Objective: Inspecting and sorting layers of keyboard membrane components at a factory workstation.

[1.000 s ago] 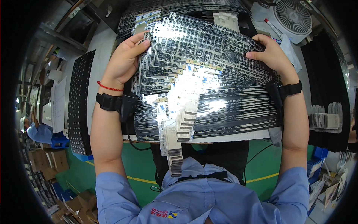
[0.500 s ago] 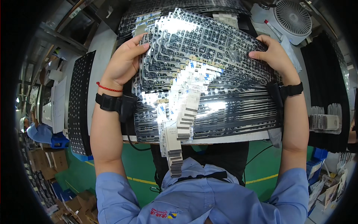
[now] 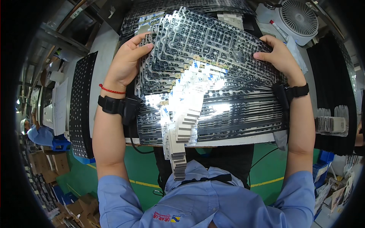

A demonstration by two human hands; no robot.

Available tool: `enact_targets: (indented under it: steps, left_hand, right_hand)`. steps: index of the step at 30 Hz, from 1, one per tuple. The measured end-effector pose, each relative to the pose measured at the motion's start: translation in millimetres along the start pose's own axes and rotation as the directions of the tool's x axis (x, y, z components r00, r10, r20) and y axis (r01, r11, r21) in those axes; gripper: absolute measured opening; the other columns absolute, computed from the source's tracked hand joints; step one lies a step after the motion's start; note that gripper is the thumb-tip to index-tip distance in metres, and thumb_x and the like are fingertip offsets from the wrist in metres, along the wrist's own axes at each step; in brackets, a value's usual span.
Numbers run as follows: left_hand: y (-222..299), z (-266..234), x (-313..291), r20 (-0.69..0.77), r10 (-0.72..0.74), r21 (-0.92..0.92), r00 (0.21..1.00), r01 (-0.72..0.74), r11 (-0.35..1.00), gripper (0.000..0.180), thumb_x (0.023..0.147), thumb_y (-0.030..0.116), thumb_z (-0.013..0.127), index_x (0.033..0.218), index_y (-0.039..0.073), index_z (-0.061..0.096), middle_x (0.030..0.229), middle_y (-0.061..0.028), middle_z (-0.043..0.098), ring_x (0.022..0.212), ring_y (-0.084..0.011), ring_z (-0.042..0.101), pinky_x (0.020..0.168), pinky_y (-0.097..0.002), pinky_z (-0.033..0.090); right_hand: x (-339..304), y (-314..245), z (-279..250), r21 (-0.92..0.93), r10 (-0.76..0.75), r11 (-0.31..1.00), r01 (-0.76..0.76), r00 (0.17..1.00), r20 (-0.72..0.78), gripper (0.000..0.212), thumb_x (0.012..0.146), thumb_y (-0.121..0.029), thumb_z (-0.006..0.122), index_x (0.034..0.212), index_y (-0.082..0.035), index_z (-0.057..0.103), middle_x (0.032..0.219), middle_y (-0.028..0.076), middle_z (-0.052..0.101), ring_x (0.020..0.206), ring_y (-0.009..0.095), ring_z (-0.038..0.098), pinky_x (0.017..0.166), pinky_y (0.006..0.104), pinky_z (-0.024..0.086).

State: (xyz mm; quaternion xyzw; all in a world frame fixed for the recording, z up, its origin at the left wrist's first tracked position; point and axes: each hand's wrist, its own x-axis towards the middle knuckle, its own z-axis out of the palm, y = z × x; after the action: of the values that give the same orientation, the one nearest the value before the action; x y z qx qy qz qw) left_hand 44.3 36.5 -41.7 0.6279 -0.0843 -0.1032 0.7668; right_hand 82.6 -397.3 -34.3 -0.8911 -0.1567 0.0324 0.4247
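Observation:
A fanned stack of thin keyboard membrane sheets (image 3: 218, 41), clear with black printed circuits, spans the space between my hands. My left hand (image 3: 131, 59) grips the stack's left edge, thumb on top and the other fingers partly hidden beneath. My right hand (image 3: 280, 57) pinches the right edge, its thumb on the upper face. From the sheets' near edge, flat connector tails (image 3: 184, 117) with white and pale grey strips hang in a staggered row toward me. Beneath the lifted stack lie more membrane sheets (image 3: 243, 117), spread in close layers along the table's front edge.
More sheets (image 3: 190, 4) are piled at the table's back. A white fan (image 3: 298, 17) stands back right. Black strips of material lie left (image 3: 81, 106) and right (image 3: 330, 76), the right one bearing a bundle of pale tails (image 3: 330, 123). A cable (image 3: 140, 150) hangs below the table edge.
The held sheets have spread further apart at their left edges, the upper ones sliding slightly right. Their tails have shifted with them. Both hands stay almost in place.

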Motion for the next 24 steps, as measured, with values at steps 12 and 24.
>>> enact_targets:
  steps: [12, 24]
  left_hand:
    - [5, -4, -1, -0.011, -0.003, 0.002, 1.0, 0.003, 1.0, 0.037, 0.101, 0.007, 0.058, 0.137, -0.003, 0.055, 0.119, -0.0095, 0.07, 0.101, -0.0116, 0.069, 0.09, -0.0265, 0.056]
    - [0, -4, 1, -0.026, 0.026, -0.032, 0.999, -0.027, 0.999, 0.034, 0.101, 0.008, 0.059, 0.134, -0.001, 0.059, 0.118, -0.0085, 0.071, 0.1, -0.011, 0.069, 0.089, -0.0257, 0.056]
  right_hand:
    - [2, 8, -3, 0.064, -0.006, 0.998, 0.007, 1.0, -0.005, 0.046, 0.078, -0.013, 0.085, 0.118, 0.002, 0.068, 0.107, 0.008, 0.071, 0.1, 0.017, 0.064, 0.092, 0.0303, 0.049]
    - [0, 10, -6, 0.064, -0.007, 0.998, 0.009, 0.999, -0.034, 0.051, 0.079, -0.015, 0.084, 0.124, 0.002, 0.065, 0.111, 0.007, 0.071, 0.101, 0.016, 0.064, 0.093, 0.0296, 0.049]
